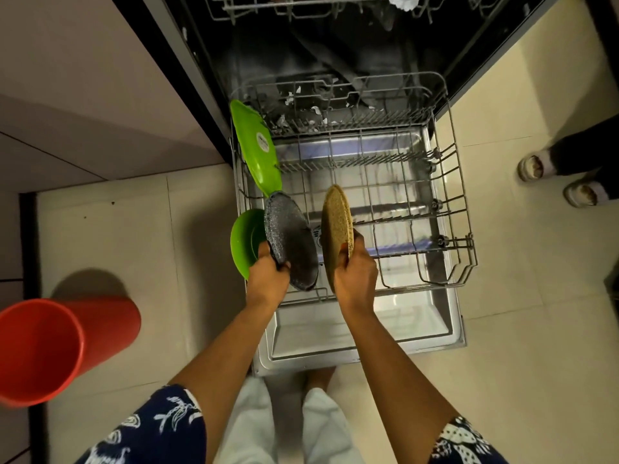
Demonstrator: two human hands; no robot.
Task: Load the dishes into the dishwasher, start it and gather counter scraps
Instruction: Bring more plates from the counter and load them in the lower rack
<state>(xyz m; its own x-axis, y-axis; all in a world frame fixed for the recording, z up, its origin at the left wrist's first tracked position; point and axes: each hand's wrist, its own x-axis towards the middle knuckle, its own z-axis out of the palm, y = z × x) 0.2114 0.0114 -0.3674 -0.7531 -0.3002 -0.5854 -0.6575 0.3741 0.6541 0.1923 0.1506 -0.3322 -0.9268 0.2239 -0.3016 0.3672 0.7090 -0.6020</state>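
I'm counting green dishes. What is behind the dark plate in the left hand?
A round green dish peeks out behind the dark plate that the left hand grips. Its right part is covered, as is what supports it.

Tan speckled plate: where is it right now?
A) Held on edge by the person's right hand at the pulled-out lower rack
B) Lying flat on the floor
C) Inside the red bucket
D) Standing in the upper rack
A: the right hand grips the tan speckled plate by its lower edge, upright at the lower rack, while the left hand holds the dark speckled plate beside it.
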